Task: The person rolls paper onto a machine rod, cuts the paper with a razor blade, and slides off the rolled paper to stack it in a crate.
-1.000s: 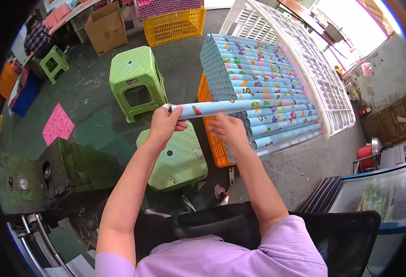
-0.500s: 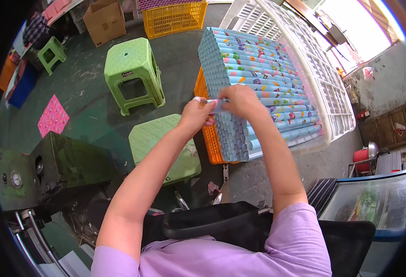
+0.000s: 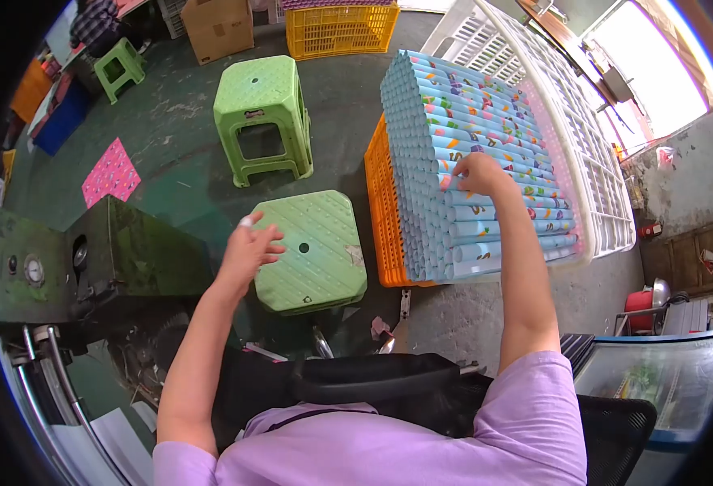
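Note:
Blue patterned tubes (image 3: 486,130) lie stacked in an orange crate (image 3: 382,202), their round open ends facing left. My right hand (image 3: 479,173) is on the top of the stack near those ends, its fingers bent down onto a tube; whether they grip it cannot be made out. My left hand (image 3: 251,251) hangs over the left edge of the nearer green stool (image 3: 316,267), fingers apart, holding nothing. Something white is wrapped round one of its fingers.
A second green stool (image 3: 257,89) stands farther back. Right of the stack leans a white plastic crate (image 3: 571,121). Dark green machinery (image 3: 129,251) is at the left. Behind are a yellow crate (image 3: 342,32), a cardboard box (image 3: 217,29) and a seated person (image 3: 95,26).
The single tube between my hands has gone onto the stack. My left hand has let go and moved left and down; my right hand has moved right along the tubes.

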Tool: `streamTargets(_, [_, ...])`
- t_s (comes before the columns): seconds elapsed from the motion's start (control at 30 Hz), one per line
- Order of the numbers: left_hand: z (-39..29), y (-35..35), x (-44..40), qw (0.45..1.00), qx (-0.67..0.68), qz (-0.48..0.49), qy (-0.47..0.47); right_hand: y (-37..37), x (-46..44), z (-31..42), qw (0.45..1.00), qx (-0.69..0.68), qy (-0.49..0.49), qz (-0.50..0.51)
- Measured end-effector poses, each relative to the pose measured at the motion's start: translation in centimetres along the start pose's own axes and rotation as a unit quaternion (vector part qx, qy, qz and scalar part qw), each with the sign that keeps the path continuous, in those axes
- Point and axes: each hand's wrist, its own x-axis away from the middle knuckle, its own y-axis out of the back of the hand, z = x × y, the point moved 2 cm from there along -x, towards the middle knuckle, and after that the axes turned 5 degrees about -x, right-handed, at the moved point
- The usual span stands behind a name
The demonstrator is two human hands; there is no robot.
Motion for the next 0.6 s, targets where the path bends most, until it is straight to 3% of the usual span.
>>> streamTargets(0.13, [3.0,4.5,3.7,0.998,0.027,-0.047,0.015,0.7,0.1,-1.4,0.999,-0.015,-0.028,0.017])
streamTargets(0.33, [10.2,13.8,13.3,0.970,0.017,-0.242,0.028,1.0,0.0,-1.5,0.997,-0.048,-0.016,0.053])
streamTargets(0.4, [14.7,17.7,18.9,0.943,0.039,-0.326,0.045,-0.2,-0.3,2.2,0.995,0.070,0.029,-0.065])
streamTargets(0.43, [17.0,19.1,22.2,0.916,0.076,-0.390,0.049,-1.0,-0.5,4.5,0.983,0.127,0.054,-0.123])
streamTargets(0.5, [25.3,22.7,30.1,0.829,0.156,-0.534,0.051,-3.0,0.3,16.0,0.973,-0.003,0.141,-0.184])
streamTargets(0.6, [37.3,25.8,44.7,0.605,0.225,-0.756,0.112,-9.5,3.0,34.8,0.921,-0.130,0.363,-0.056])
